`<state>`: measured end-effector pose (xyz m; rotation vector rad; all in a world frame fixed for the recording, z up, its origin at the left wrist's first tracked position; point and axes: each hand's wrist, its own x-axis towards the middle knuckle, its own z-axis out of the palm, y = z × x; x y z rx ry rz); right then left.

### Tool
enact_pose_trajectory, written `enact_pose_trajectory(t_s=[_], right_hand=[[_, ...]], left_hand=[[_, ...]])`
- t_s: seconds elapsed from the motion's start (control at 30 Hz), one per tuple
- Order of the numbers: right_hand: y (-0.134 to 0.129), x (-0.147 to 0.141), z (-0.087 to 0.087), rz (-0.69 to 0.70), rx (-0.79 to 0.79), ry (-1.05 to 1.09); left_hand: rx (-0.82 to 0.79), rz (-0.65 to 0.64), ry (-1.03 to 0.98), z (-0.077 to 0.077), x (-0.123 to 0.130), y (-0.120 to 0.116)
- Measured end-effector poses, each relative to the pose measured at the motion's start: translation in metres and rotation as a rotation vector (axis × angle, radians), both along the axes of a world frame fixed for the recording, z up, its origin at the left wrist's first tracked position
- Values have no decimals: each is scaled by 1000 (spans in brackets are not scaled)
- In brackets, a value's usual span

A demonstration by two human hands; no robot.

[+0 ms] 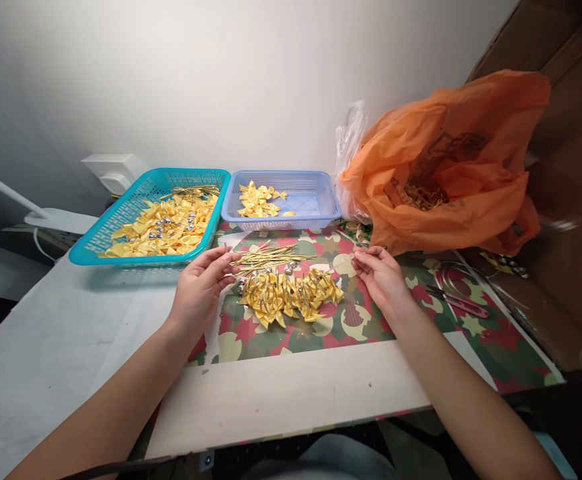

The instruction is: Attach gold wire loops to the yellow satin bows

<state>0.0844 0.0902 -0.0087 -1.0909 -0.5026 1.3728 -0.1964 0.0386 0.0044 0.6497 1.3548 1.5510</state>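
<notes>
Right hand (379, 275) pinches a thin strand (341, 265) near yellow bows (291, 295); whether left hand (201, 285) grips anything, I cannot tell.

The left basket (85, 251) is teal, the smaller basket (281, 224) periwinkle blue; the bows (291, 301) are yellow, the twist ties (275, 255) gold. The bag (491, 133) is orange. The patterned sheet (291, 340) mixes green, crimson and cream shapes, including stars.
</notes>
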Motion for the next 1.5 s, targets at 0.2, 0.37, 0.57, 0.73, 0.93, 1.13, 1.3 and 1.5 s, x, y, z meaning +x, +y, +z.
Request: enact_pose_trajectory(t_s=[0.2,0.37,0.57,0.73,0.93,1.13,1.3,1.5], right_hand=[[0,-1,0,-7,-8,-8],[0,0,-1,1,-5,-18],[0,0,1,-9,-27,0],[0,-1,1,-8,-25,1],[0,-1,0,-3,-14,-11],[0,-1,1,-5,-17,-2],[0,-1,0,2,1,-20],[0,0,-1,9,4,-25]], left_hand=[[-12,-2,-29,-2,0,2],[-18,-4,-45,-1,0,2],[-22,-5,-56,1,0,0],[-15,-18,-59,3,1,0],[-5,-40,-46,2,1,0],[2,-49,-49,2,0,0],[1,-37,-49,4,1,-1],[-9,12,-27,5,3,0]])
